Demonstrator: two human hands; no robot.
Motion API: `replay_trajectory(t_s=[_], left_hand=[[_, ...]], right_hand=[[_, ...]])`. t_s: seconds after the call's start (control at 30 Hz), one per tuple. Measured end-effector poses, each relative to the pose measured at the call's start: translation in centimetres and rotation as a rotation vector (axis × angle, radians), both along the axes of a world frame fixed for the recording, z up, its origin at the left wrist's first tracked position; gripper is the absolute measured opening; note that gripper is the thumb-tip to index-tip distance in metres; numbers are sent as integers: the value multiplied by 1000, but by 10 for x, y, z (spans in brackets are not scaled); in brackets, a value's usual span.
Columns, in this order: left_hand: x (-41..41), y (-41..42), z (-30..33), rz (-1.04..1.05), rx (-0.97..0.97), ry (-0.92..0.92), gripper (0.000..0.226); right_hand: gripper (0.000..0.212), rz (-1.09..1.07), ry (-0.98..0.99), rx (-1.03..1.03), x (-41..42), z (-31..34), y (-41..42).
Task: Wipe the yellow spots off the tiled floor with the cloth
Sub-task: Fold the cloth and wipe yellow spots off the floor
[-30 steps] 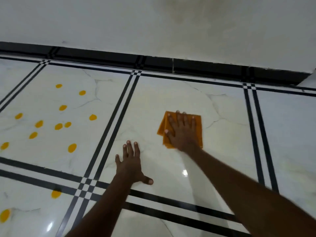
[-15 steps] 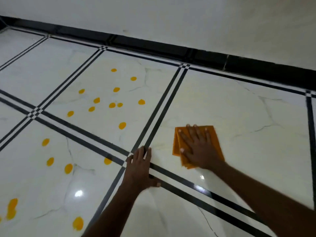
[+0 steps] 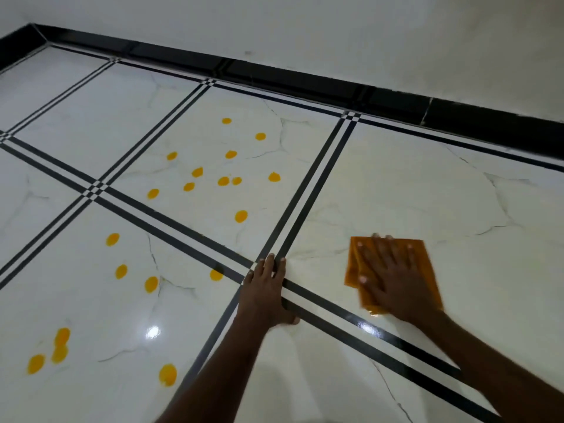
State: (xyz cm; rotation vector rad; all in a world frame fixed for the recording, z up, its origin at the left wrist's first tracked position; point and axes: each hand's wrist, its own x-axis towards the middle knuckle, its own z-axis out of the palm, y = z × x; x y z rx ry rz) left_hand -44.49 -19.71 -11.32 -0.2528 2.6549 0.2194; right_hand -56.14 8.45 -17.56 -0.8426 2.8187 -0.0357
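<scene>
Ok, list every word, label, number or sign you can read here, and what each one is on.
None: no readable text in this view.
Cloth: plain orange, no label showing.
Tiles: only black stripes, grey veins and yellow spots, no writing.
Wall and black skirting: no signs or marks that read as text.

Indoor room: tiled floor [image 3: 412, 184], skirting [image 3: 305, 83]

Glossy marble-look tiled floor [image 3: 396, 184] with thin grey veins and black inlaid stripes, mirror-bright light glare left of the cloth, soft matt orange cloth [image 3: 427, 270], glossy black skirting [image 3: 305, 77], matt white painted wall [image 3: 335, 32]
</scene>
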Motion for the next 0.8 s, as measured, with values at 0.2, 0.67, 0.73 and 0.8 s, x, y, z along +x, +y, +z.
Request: replay_trajectory(t_s=[0.2, 0.67, 0.73, 0.8], left_hand=[[2, 3, 4, 7, -18, -9, 120], [100, -29, -1, 99, -8, -37, 125], [101, -25, -3, 131, 1, -30, 121], [109, -27, 0, 148, -7, -39, 116]], right_hand=[[87, -331, -26, -95, -106, 9, -60], [79, 93, 34, -10, -24, -1, -123], [83, 11, 15, -44, -46, 5, -163], [85, 29, -15, -60, -29, 7, -207]])
